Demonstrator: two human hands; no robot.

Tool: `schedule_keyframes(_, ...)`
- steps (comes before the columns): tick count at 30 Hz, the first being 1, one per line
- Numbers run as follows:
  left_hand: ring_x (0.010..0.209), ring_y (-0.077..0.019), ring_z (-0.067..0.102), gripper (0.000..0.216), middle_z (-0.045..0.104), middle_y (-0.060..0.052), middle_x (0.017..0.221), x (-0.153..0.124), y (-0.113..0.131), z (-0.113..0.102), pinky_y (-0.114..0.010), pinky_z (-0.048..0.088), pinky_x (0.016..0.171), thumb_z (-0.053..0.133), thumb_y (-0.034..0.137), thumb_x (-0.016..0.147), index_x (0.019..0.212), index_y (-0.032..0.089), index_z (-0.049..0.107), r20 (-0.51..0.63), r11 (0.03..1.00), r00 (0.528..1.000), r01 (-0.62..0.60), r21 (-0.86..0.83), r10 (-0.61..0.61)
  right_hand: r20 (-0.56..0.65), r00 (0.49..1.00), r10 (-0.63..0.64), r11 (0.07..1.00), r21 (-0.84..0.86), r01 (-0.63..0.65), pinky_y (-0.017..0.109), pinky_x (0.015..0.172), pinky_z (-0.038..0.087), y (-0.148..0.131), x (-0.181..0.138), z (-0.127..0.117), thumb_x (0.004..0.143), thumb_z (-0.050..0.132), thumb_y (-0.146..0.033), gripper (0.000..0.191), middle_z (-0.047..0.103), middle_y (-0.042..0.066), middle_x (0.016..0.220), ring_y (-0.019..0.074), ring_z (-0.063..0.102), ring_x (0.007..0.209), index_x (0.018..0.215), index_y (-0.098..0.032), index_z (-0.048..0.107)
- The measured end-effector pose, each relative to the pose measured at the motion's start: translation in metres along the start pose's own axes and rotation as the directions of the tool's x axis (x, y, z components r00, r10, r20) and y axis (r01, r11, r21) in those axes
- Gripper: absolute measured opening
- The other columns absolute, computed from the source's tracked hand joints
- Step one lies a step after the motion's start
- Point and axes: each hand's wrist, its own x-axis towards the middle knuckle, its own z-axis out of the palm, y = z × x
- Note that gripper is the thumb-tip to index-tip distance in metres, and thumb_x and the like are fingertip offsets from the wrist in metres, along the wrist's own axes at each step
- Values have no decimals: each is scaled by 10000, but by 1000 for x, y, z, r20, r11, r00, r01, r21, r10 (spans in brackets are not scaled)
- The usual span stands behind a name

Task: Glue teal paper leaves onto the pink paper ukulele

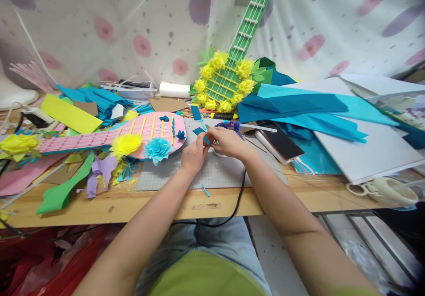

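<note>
My left hand (194, 154) and my right hand (227, 142) meet over a grey cutting mat (166, 176). The fingers of both are pinched around a small piece of dark blue crepe paper (206, 140), partly hidden by the fingertips. Just behind my right hand lies a blue glue gun (236, 127), with a whitish glue stick (262, 128) sticking out to the right. To the left, a pink paper guitar (172, 130) bears a yellow flower (126, 144), a light blue flower (157, 150) and small dark blue paper flowers.
A green paper guitar (221, 83) ringed with yellow flowers leans at the back. Folded blue crepe paper (299, 105), a phone (280, 140) and a cup (388, 192) are at right. Paper scraps (66, 190) cover the left. A black cord (241, 194) hangs over the front edge.
</note>
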Motion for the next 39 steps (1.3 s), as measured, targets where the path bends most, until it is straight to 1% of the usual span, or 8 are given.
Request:
schedule_keyframes(7, 777, -159, 682, 382, 719, -21, 921, -3, -4, 5, -255, 464, 649, 566, 173, 834, 1195, 184, 440, -37, 996, 998, -58, -63, 56, -41, 998, 55, 959, 280, -41, 227, 642, 357, 15, -5, 5, 721, 559, -122, 155, 643, 13, 842, 136, 553, 753, 863, -184, 547)
schedule_keyframes(12, 689, -123, 657, 408, 708, 7, 901, -4, -2, 6, -247, 469, 656, 585, 162, 799, 1170, 203, 420, -100, 982, 995, -48, -181, 30, -36, 993, 116, 916, 391, -93, 230, 646, 386, 18, -8, 6, 709, 578, -129, 160, 653, 7, 817, 128, 571, 720, 845, -192, 523)
schedule_keyframes(18, 617, -98, 633, 373, 684, 30, 822, -3, -3, 7, -227, 458, 596, 592, 131, 772, 1097, 207, 425, -143, 947, 989, -4, -322, -44, -7, 990, 143, 863, 491, -121, 245, 685, 419, 16, -10, 5, 708, 576, -102, 294, 688, 6, 839, 133, 617, 753, 968, -201, 479)
schedule_keyframes(25, 690, -122, 662, 345, 696, 19, 828, -2, -4, 6, -232, 457, 625, 593, 162, 792, 1104, 206, 451, -139, 978, 990, -4, -208, -25, 4, 994, 107, 875, 474, -96, 248, 700, 411, 16, -10, 3, 720, 585, -112, 302, 712, 9, 909, 127, 610, 772, 992, -205, 496)
schedule_keyframes(30, 745, -138, 677, 315, 719, 4, 865, -2, -4, 6, -236, 452, 637, 543, 209, 847, 1150, 201, 457, -85, 993, 996, -50, -104, 41, -51, 996, 79, 948, 312, -60, 247, 694, 386, 13, -8, 7, 726, 567, -112, 259, 690, 5, 870, 148, 593, 833, 965, -206, 535)
schedule_keyframes(34, 687, -133, 668, 315, 725, -8, 885, -4, -3, 5, -239, 445, 611, 526, 253, 860, 1162, 190, 461, -157, 992, 982, -114, -48, 106, -116, 985, 130, 965, 241, -99, 261, 676, 372, 12, -8, 8, 720, 553, -115, 211, 669, 18, 848, 166, 574, 837, 911, -203, 539)
schedule_keyframes(37, 654, -124, 651, 275, 721, -25, 909, -7, 3, -3, -245, 449, 614, 516, 255, 859, 1122, 178, 488, -284, 976, 936, -217, 9, 210, -202, 948, 245, 896, 422, -142, 274, 679, 387, 15, -5, 11, 700, 581, -147, 188, 650, 5, 816, 158, 574, 782, 864, -208, 512)
schedule_keyframes(39, 620, -111, 628, 227, 714, -24, 898, -8, 9, -17, -243, 454, 615, 521, 249, 854, 1071, 184, 510, -368, 965, 895, -261, 22, 251, -192, 914, 358, 736, 661, -149, 281, 688, 414, 15, -2, 14, 669, 628, -188, 219, 634, -5, 789, 149, 582, 749, 834, -211, 486)
